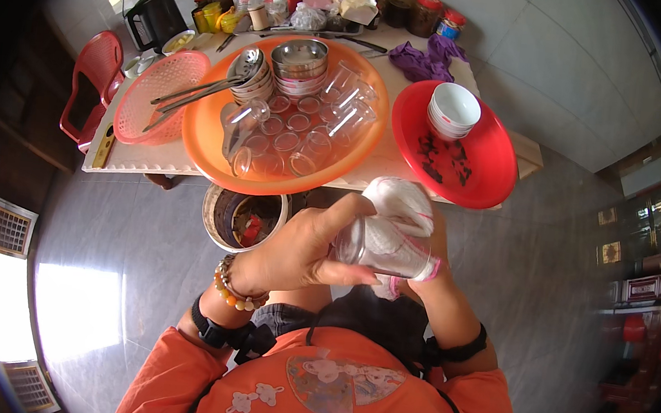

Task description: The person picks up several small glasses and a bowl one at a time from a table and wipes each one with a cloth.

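My left hand (pixel 303 251) grips a clear drinking glass (pixel 352 241) lying sideways in front of my torso. A white cloth with pink edging (pixel 398 203) is stuffed partly into its mouth and bulges above it. My right hand (pixel 434 263) is at the cloth, its fingers mostly hidden behind it. Just beyond, an orange plastic basin (pixel 194 147) on the table holds several clear glasses (pixel 286 140), stacked bowls (pixel 299 59) and metal utensils (pixel 248 63).
A red basin (pixel 496 162) with stacked white bowls (pixel 456 105) stands at the table's right. Left are a pink plastic basket (pixel 132 112) and a black kettle (pixel 157 17). Jars (pixel 424 14) and a purple cloth (pixel 423 61) lie behind. Below the table edge stands a bucket (pixel 211 219).
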Tool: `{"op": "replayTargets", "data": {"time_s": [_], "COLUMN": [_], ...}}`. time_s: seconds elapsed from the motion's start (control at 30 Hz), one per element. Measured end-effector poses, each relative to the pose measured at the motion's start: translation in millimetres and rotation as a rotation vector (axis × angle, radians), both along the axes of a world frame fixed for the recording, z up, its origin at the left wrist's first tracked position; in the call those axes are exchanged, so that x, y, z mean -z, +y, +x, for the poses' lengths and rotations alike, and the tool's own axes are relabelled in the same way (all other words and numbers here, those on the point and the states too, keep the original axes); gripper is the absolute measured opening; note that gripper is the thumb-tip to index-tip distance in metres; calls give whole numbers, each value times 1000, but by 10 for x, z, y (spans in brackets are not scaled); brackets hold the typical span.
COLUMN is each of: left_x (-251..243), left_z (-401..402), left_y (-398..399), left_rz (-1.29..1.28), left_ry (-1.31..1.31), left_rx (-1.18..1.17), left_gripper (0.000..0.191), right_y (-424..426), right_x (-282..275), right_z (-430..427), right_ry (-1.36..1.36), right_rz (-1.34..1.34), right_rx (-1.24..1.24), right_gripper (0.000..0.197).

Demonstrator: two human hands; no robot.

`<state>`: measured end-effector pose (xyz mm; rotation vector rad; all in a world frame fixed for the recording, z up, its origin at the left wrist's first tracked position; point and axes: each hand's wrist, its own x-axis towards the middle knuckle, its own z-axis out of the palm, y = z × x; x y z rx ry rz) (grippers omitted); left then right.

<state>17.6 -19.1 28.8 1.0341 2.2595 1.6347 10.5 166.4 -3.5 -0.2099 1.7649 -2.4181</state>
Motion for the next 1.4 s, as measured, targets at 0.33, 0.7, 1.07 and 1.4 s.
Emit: {"op": "replayTargets", "data": {"time_s": [0.33, 0.7, 1.07, 1.4], "left_x": [175, -17, -31, -106], "left_z": [23, -12, 43, 42], "left_y": [-58, -72, -93, -33], "left_rz": [306, 70, 294, -24], "left_ry": [-162, -69, -297, 24], "left_rx": [0, 95, 18, 33], "left_gripper": [67, 66, 67, 58], "right_y": [-40, 42, -24, 19], "right_x": [-29, -50, -86, -13], "right_z": [43, 7, 31, 35], "right_ry": [375, 328, 608, 199], "right_rz": [424, 252, 452, 207], "right_rx": [229, 52, 274, -27], "right_gripper": [45, 45, 47, 47]}}
